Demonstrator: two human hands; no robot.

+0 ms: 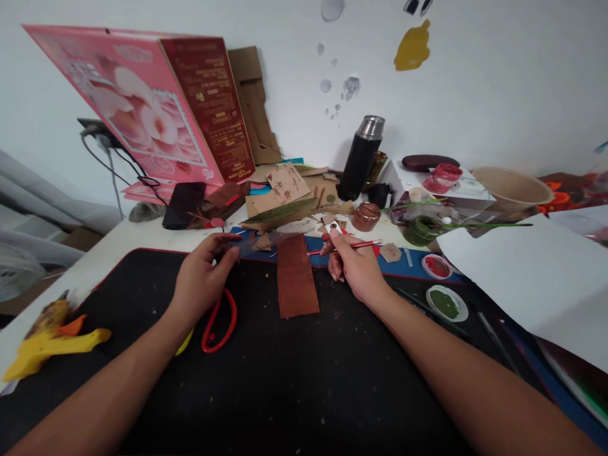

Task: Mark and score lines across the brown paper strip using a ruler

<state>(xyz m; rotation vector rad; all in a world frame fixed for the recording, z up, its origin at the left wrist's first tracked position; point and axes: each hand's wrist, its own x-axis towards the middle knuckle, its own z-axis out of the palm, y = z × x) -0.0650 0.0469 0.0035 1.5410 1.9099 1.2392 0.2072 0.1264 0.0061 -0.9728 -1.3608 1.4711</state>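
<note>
A: What is the right hand [355,261] doing?

B: Its fingers are closed on a slim red paintbrush [368,244]. The brush lies nearly level, its left end pointing away from the grip at the brown-painted strip [298,282]; whether it touches, I cannot tell

A: So where is that strip?

B: Just left of the brush grip, between the two hands, its near part flat on the black mat [304,380]

A: And the left hand [202,272]?

B: Well apart from the brush grip, on the far side of the strip. Its fingers are loosely curled, thumb and forefinger parted. A red handle loop [232,329] sits just below it, and a yellow glue gun [61,342] lies farther out to its left

A: What is around the brush grip?

B: Beyond it, slightly right, a jar of brown paint [365,216], with a black vacuum flask [360,161] behind that. To its right, a lid of red paint [437,266]; nearer the person, a lid of green paint [445,304]. Farther right lies a large white sheet [532,272]
</note>
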